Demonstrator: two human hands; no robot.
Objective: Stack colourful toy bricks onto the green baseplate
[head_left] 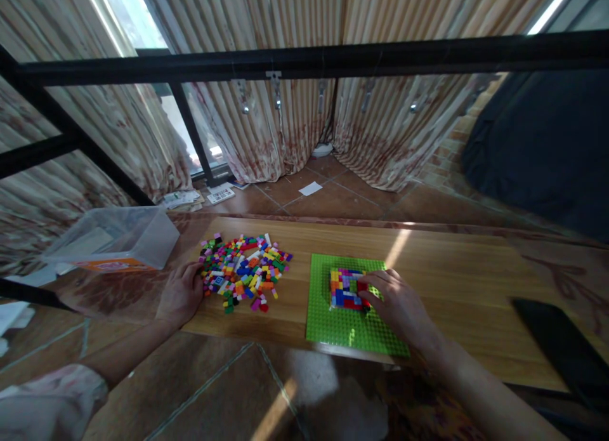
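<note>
A loose pile of small coloured building bricks lies on the left part of the wooden board. At the pile's left edge rests my left hand, fingers loosely bent and touching the outer bricks, with no brick visible in it. Right of the pile is a green studded baseplate. A low rectangular block of multicoloured bricks sits on it. My right hand reaches over the baseplate from the right, thumb and fingers closed around a red brick at the block's right side. The fingers partly hide that side.
A clear plastic box with an orange label stands left of the wooden board. A black flat object, perhaps a phone, lies at the right end. A black metal rail crosses in front of the curtains. Papers lie on the tiled floor.
</note>
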